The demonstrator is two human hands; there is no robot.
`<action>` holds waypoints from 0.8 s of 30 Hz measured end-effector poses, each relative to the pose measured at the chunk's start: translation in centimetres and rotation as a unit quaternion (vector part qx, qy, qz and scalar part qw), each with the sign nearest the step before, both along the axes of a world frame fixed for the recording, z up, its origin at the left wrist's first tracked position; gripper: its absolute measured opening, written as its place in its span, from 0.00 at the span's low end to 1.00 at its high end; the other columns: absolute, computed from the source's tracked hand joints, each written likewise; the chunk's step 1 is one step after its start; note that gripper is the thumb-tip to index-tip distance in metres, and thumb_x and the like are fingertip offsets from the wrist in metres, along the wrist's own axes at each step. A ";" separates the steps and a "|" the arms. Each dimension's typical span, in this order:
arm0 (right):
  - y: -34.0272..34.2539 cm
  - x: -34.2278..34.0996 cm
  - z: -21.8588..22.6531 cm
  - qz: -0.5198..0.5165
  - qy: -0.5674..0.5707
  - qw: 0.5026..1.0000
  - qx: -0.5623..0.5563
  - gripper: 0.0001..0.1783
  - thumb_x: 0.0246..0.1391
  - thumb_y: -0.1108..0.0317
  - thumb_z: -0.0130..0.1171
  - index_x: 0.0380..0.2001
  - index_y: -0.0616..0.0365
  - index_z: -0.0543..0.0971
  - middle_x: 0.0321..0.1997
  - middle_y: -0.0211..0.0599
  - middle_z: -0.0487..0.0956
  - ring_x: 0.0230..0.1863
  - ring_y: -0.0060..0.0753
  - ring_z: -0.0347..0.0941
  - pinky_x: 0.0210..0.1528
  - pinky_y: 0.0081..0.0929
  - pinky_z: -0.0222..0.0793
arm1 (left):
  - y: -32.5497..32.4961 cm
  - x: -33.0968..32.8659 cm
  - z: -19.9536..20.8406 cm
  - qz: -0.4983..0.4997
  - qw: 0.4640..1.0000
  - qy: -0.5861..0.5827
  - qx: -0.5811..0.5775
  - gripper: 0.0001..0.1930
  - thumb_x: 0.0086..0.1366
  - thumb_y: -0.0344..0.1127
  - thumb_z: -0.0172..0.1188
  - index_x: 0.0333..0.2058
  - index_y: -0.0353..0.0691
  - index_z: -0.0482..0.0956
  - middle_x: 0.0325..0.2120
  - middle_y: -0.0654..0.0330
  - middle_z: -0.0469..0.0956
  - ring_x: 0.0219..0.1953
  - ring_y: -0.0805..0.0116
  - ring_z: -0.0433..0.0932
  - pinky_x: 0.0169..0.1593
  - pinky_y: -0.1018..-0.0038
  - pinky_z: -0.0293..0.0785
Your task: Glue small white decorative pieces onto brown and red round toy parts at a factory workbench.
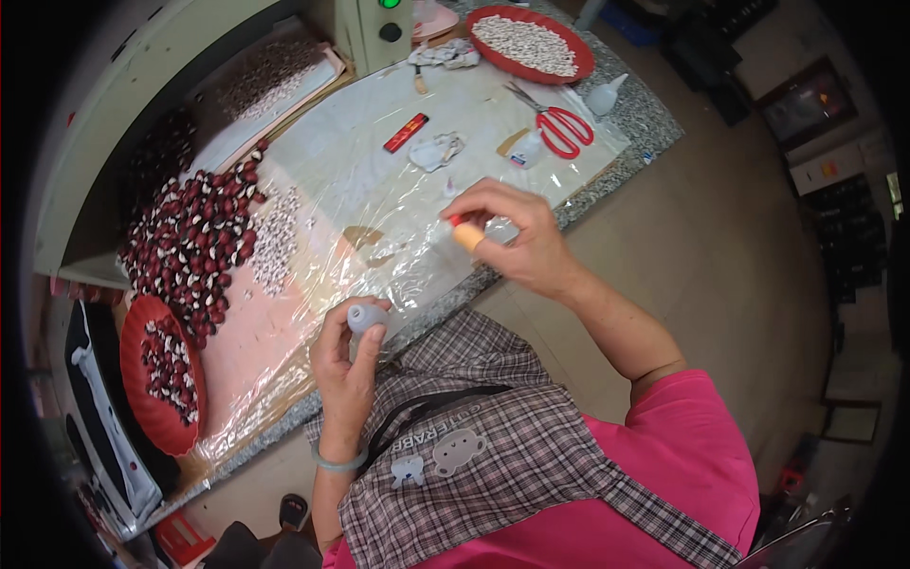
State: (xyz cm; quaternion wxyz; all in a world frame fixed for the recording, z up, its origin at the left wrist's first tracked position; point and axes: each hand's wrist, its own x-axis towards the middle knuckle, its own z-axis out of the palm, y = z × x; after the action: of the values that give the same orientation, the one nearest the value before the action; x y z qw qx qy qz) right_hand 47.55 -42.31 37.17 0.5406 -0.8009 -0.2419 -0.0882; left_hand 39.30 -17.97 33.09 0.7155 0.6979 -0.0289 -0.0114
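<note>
My left hand [346,353] is closed around a small pale squeeze bottle [364,318], its round mouth facing up. This is near the table's front edge. My right hand [519,232] is raised to the right of it, thumb and forefinger bent toward each other in a pinch. An orange finger cover [467,236] sits on the thumb, and a small red piece [455,221] shows at the forefinger's tip. I cannot tell whether that is a cover or something held. Just beyond this hand a small pale purple bit [449,187] lies on the plastic sheet.
Dark red and white pieces [190,247] are heaped at left; a red dish [133,379] holds more. White pieces fill another red dish [483,43] at the far side. Red-handled scissors [564,131], a second squeeze bottle [604,98], a red packet [406,133] and crumpled cloth [436,152] lie about.
</note>
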 end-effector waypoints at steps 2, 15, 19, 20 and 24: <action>-3.2 0.8 0.3 -0.090 -0.024 0.994 0.051 0.09 0.50 0.78 0.59 0.36 0.62 0.79 0.35 0.32 0.79 0.34 0.21 0.75 0.39 0.20 0.72 | -0.1 0.0 0.1 -0.009 1.000 0.002 -0.003 0.12 0.65 0.28 0.57 0.47 0.34 0.73 0.43 0.55 0.79 0.48 0.67 0.76 0.55 0.71 0.69; -11.4 7.6 -1.4 -0.244 0.025 0.969 0.003 0.08 0.58 0.74 0.58 0.40 0.63 0.82 0.37 0.29 0.82 0.38 0.17 0.76 0.43 0.16 0.72 | -1.0 0.6 -0.2 -0.031 1.000 -0.001 -0.004 0.12 0.66 0.28 0.57 0.47 0.34 0.73 0.42 0.54 0.79 0.48 0.66 0.77 0.54 0.71 0.71; -11.0 7.3 -0.8 -0.259 0.021 0.965 -0.037 0.08 0.57 0.72 0.59 0.39 0.61 0.83 0.35 0.29 0.83 0.37 0.17 0.77 0.43 0.16 0.72 | -1.1 0.6 -0.2 -0.028 1.000 0.003 -0.002 0.12 0.66 0.28 0.57 0.47 0.33 0.73 0.42 0.54 0.80 0.48 0.66 0.77 0.53 0.72 0.71; -11.0 7.3 -0.7 -0.262 0.009 0.963 -0.060 0.08 0.57 0.72 0.59 0.39 0.61 0.83 0.35 0.30 0.83 0.37 0.17 0.77 0.42 0.16 0.72 | -1.1 0.6 -0.3 -0.027 1.000 0.004 -0.002 0.12 0.66 0.28 0.57 0.47 0.33 0.73 0.42 0.54 0.80 0.48 0.66 0.77 0.53 0.72 0.71; -10.7 7.3 -1.0 -0.250 -0.041 0.967 -0.042 0.07 0.52 0.72 0.62 0.35 0.59 0.84 0.30 0.29 0.83 0.25 0.15 0.72 0.28 0.17 0.68 | -1.1 0.7 -0.3 -0.033 0.999 -0.005 0.007 0.11 0.66 0.28 0.57 0.46 0.34 0.73 0.41 0.55 0.80 0.47 0.67 0.77 0.53 0.72 0.71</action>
State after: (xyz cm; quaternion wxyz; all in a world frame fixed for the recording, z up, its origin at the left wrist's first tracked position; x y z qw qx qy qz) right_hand 54.85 -53.03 36.13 0.4573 -0.8534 -0.0594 -0.2431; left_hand 39.98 -19.05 32.81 0.7096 0.7017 -0.0550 -0.0318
